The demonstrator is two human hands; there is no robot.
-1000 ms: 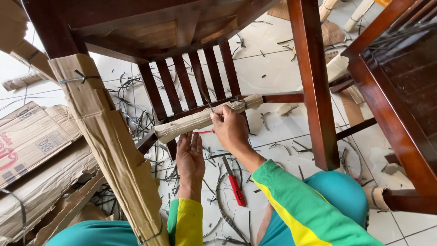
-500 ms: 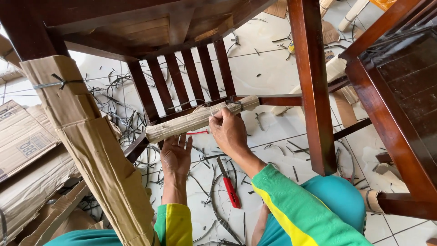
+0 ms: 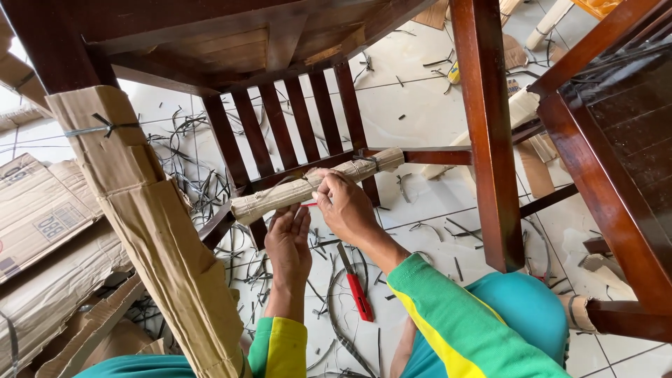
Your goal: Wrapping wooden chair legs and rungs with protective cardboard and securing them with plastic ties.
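Both hands meet at the cardboard-wrapped rail (image 3: 315, 183), whose long axis runs low-left to high-right: right hand (image 3: 346, 206) pinches the wrap from above, left hand (image 3: 288, 238) cups it open-palmed underneath.

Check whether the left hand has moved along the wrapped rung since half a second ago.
Yes. The left hand has slid right along the cardboard-wrapped rung, away from its cut end, and now sits beside the right hand.
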